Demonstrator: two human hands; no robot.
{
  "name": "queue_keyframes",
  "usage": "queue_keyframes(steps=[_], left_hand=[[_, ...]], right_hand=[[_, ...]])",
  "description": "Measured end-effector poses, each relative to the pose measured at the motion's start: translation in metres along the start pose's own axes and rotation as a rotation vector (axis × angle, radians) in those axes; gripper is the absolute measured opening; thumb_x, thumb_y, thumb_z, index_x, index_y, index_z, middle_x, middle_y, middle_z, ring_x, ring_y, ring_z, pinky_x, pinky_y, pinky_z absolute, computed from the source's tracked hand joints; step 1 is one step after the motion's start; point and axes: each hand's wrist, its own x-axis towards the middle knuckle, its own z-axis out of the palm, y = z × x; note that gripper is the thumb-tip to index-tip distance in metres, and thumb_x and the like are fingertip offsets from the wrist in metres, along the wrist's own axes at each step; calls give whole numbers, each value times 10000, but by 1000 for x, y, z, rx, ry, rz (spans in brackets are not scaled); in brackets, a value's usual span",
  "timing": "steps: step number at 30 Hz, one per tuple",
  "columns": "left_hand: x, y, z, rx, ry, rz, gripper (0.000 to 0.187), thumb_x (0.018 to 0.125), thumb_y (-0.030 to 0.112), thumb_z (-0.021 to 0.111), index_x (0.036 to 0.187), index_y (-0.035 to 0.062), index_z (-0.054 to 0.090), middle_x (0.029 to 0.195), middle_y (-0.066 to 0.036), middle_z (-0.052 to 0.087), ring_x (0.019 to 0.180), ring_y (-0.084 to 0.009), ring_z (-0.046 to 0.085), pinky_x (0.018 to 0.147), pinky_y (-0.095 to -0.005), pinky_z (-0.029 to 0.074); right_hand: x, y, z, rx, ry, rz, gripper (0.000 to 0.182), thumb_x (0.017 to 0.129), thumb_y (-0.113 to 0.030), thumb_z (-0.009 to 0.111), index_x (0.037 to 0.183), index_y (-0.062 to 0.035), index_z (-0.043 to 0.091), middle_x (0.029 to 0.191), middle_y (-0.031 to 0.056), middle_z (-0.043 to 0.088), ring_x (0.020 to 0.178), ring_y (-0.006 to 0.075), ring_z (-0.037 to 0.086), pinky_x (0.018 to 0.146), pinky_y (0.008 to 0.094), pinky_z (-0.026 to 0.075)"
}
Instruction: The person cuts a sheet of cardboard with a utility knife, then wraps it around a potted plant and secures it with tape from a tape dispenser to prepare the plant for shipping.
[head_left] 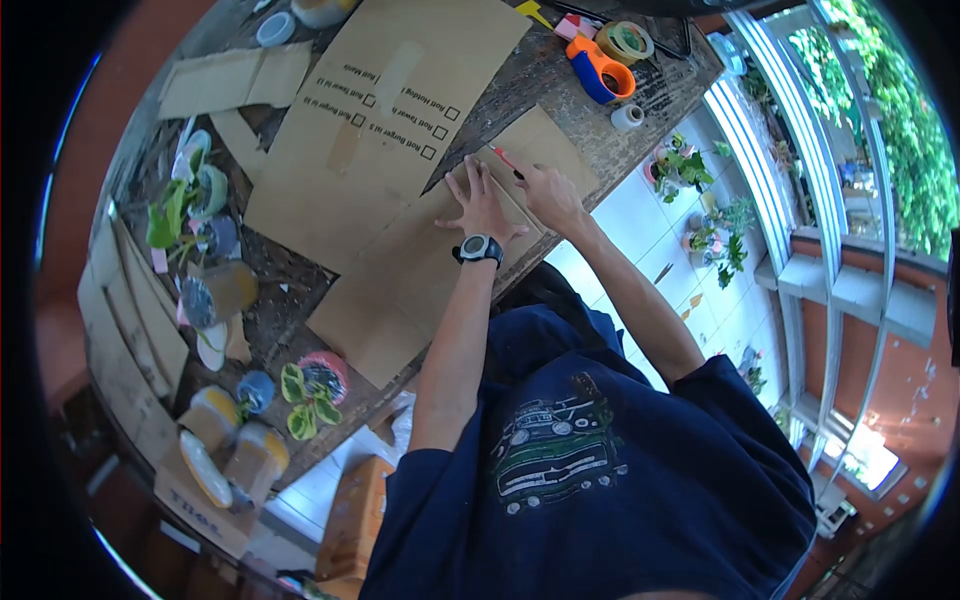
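Observation:
My left hand (pixel 478 208), with a watch on its wrist, lies with spread fingers on a flat brown cardboard piece (pixel 385 290) at the table's near edge. To its right, my right hand (pixel 550 197) is closed around a slim red cutter knife (pixel 508 160). The knife's tip points up and left, close to the edge of the cardboard under my left hand. Another cardboard piece (pixel 555 145) lies beside and beyond the knife. A large printed cardboard sheet (pixel 385 150) with check boxes spreads across the table further off.
An orange and blue tape dispenser (pixel 600 72), a tape roll (pixel 625 42) and a white spool (pixel 627 118) sit at the far right corner of the worn table (pixel 670 85). Potted plants (pixel 312 390) and cardboard-wrapped containers (pixel 218 293) stand on the left, with cardboard strips (pixel 235 78) behind.

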Motion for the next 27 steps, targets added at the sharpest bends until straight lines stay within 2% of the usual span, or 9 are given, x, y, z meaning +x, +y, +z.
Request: queue_keyframes(steps=[4, 6, 11, 13, 16, 18, 22, 27], left_hand=[[2, 3, -8, -38, -29, -3, 1369, 524, 450, 947, 1583, 151, 135, 1658, 21, -78, 1508, -411, -43, 921, -886, 295], [2, 3, -9, -61, -28, -8, 1378, 521, 423, 957, 1586, 159, 122, 1658, 27, -85, 1508, -413, -46, 923, -887, 292], [9, 12, -17, -38, -116, -79, 1475, 483, 439, 969, 1594, 181, 34, 1656, 40, -144, 1511, -405, -74, 954, -883, 257], [10, 10, -14, -23, -117, -77, 1488, 480, 447, 968, 1595, 185, 18, 1655, 37, -147, 1510, -410, -72, 947, -883, 263], [11, 6, -8, -18, -73, -41, 1490, 483, 440, 968, 1596, 178, 13, 1657, 28, -143, 1508, -423, -68, 930, -885, 271], [12, 0, 4, -35, 3, 20, 1460, 500, 410, 968, 1596, 157, 37, 1659, 24, -133, 1506, -431, -65, 922, -892, 260], [5, 12, -15, -49, -98, -32, 1491, 485, 425, 969, 1596, 154, 12, 1659, 9, -145, 1507, -428, -80, 924, -891, 254], [14, 13, -11, -20, -140, -89, 1534, 485, 424, 969, 1590, 197, -71, 1653, 7, -182, 1507, -421, -107, 942, -883, 248]], right_hand=[[-31, 7, -6, 59, -5, 33, 567, 904, -112, 635, 1441, -237, 503, 904, 245, 678, 860, 444, 657, 712, 515, 517], [-71, 15, -18, -31, -97, 114, 583, 898, -109, 627, 1444, -254, 485, 890, 226, 685, 830, 419, 683, 693, 491, 547], [-135, 30, -71, -71, -413, 347, 667, 809, 7, 640, 1414, -258, 546, 874, 158, 719, 770, 355, 691, 639, 455, 536], [-122, 31, -72, -57, -263, 228, 668, 803, 22, 629, 1405, -259, 561, 891, 133, 730, 761, 337, 691, 626, 454, 527], [-62, 11, -66, -65, -107, 160, 640, 853, -48, 613, 1447, -254, 498, 874, 149, 719, 784, 356, 691, 647, 475, 534], [-20, 15, -34, 39, 26, 20, 566, 922, -96, 604, 1450, -257, 479, 841, 204, 686, 770, 415, 649, 685, 495, 511], [-2, 15, -22, -59, -104, 91, 692, 858, -55, 611, 1489, -265, 419, 825, 165, 706, 788, 361, 695, 677, 482, 555], [-104, 47, -63, -65, -289, 237, 770, 773, 29, 619, 1470, -264, 470, 861, 147, 727, 783, 348, 708, 667, 441, 565]])
